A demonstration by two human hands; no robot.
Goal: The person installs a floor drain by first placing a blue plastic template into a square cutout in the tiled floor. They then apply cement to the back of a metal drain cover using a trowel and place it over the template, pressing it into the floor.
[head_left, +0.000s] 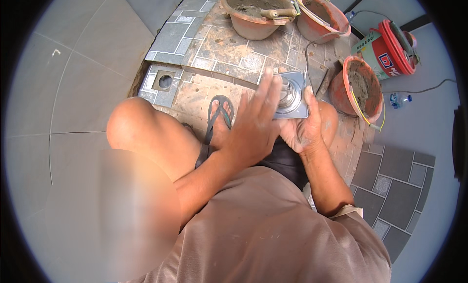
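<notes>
My right hand [308, 129] holds a square metal floor drain [296, 98] above my knees, thumb along one edge and palm beneath it. A round, stepped metal collar stands up from the middle of the plate. My left hand [256, 119] is raised beside the drain with its fingers stretched out and slightly blurred. It covers the left part of the plate, and I cannot tell whether it touches the metal. Ahead on the left, a round pipe hole [165, 81] opens in a grey floor tile [161, 95].
Mortar fills a tub [253, 27] with a wooden-handled tool [278, 13] across its rim. Two more reddish buckets [317, 32] [343, 90] stand to its right. Beyond are a red-lidded pail [385, 51], a plastic bottle [400, 100] and a cable [308, 54]. A patterned tile [397, 185] lies at right.
</notes>
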